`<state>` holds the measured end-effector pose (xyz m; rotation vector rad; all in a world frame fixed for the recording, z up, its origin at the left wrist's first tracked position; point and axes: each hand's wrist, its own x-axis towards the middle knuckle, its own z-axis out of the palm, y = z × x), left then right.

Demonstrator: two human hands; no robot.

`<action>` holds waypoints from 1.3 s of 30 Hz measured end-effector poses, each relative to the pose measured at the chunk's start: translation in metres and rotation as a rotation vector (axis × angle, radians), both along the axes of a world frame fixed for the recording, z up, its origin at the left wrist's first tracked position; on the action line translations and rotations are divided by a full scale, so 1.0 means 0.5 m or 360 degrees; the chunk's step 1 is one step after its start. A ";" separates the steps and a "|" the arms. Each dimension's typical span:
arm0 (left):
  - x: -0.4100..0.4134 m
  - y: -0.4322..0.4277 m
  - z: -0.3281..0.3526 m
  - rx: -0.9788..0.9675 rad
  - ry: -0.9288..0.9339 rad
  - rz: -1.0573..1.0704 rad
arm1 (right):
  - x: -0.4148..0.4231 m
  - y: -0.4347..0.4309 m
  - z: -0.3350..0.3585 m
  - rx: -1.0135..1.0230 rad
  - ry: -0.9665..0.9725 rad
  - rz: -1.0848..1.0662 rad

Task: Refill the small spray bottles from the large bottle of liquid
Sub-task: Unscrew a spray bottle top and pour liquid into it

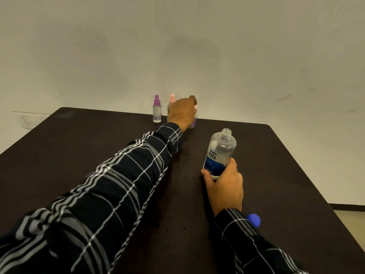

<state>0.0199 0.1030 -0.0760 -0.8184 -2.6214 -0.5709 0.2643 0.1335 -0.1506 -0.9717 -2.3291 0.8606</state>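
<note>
Grip check: left hand [182, 111] curls over a half-hidden small spray bottle [193, 123] at the far edge of the table [79, 145], right hand [224, 184] wraps the uncapped large bottle [219, 153] nearer us; we would draw the small one close and unscrew it before pouring.

Dark table [79, 147] against a plain pale wall [177, 46].

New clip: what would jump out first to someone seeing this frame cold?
The left hand is stretched to the far edge of the table, gripping a small spray bottle beside a purple-capped bottle and a pink-capped bottle. Nearer, right of centre, the right hand grips the uncapped large bottle. A blue cap lies by the right sleeve.
</note>
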 end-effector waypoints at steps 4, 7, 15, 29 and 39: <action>0.019 -0.022 0.013 -0.0095 -0.0035 -0.0072 | 0.000 0.001 0.003 -0.0027 -0.0016 -0.0011; 0.059 -0.060 0.021 -0.0116 -0.0073 -0.0109 | 0.002 -0.003 0.008 -0.0002 0.0004 -0.0021; 0.247 -0.238 0.015 -0.0018 -0.0237 -0.0142 | 0.022 -0.011 0.022 -0.0070 0.0084 0.0038; 0.498 -0.525 -0.012 0.0137 -0.0247 0.0043 | 0.145 -0.092 0.034 -0.0256 -0.0069 0.0673; 0.566 -0.530 -0.068 0.0364 -0.0410 -0.0063 | 0.215 -0.121 0.053 -0.0169 -0.0082 0.0736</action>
